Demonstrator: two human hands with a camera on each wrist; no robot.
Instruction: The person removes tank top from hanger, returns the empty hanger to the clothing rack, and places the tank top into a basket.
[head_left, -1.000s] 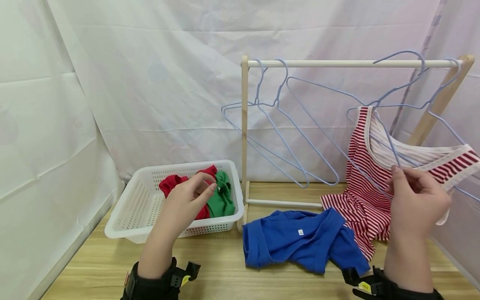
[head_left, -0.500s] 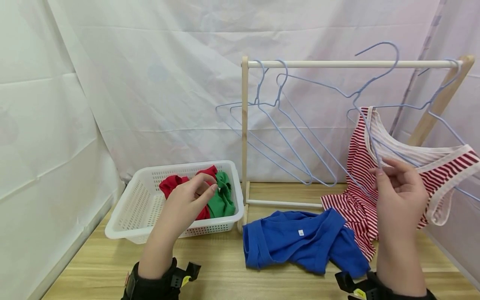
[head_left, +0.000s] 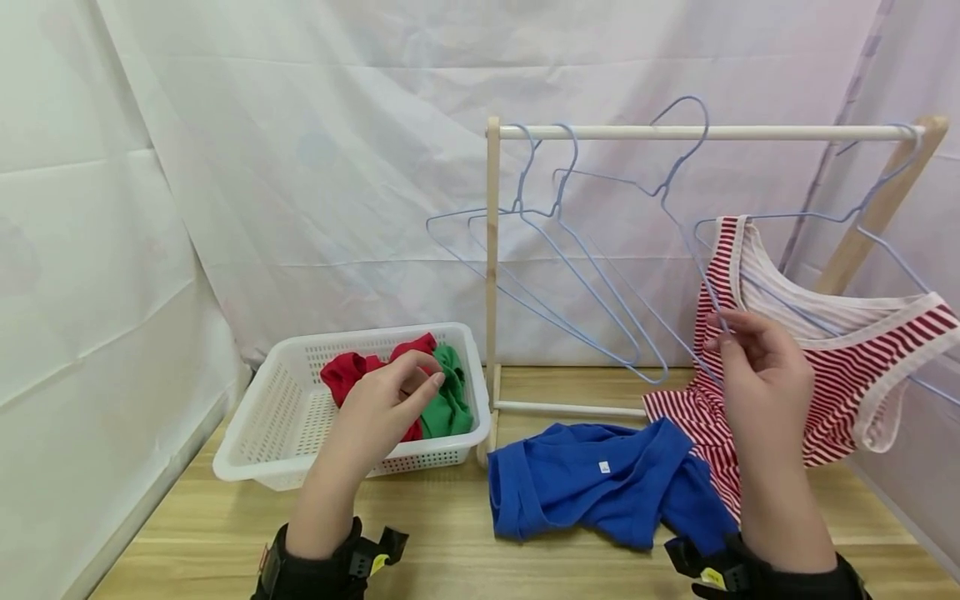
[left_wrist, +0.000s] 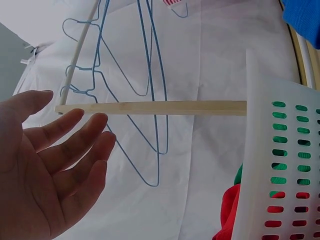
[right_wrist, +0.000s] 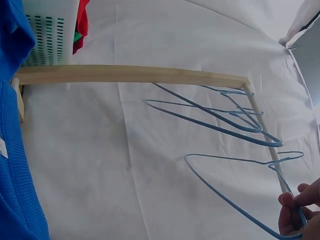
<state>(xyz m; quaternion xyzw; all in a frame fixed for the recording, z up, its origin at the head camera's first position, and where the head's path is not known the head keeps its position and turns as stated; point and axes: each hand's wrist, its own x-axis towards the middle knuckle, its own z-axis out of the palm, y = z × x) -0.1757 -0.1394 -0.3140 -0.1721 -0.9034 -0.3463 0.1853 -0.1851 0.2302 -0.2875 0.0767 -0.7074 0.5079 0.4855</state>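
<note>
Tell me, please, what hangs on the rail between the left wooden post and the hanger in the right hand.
Two bare blue hangers hang between the post and the held hanger; both the head view and right wrist view show this.

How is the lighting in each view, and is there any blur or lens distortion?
Head view: bright, even light, soft shadow under white perforated plastic basket, no strong blur on the held light-blue wire hanger; left wrist view: dimmer, white cloth backdrop mostly grey; right wrist view: also dim, pale wooden rack post bowed slightly, probably by the lens.
</note>
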